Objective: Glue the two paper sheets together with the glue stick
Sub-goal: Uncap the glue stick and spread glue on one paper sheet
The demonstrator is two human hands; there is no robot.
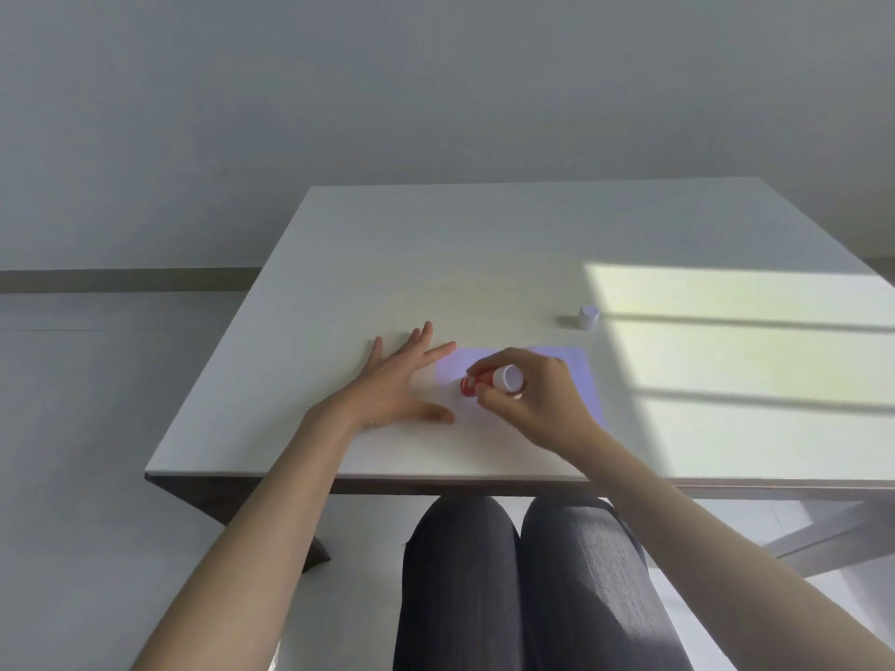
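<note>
A pale lilac paper sheet (578,375) lies flat on the white table (436,263), near its front edge. My right hand (532,399) grips a red glue stick (477,381) with a white base, tilted low over the sheet's left part. My left hand (402,385) rests flat with fingers spread on the table at the sheet's left edge, thumb and forefinger touching the paper. I can make out only one sheet; whether a second lies under the hands I cannot tell. The white cap (588,317) stands apart, behind the sheet on the right.
A bright patch of sunlight (736,355) with dark shadow bars falls across the table's right side. My knees in dark trousers (508,573) sit under the front edge. The grey floor and wall surround the table.
</note>
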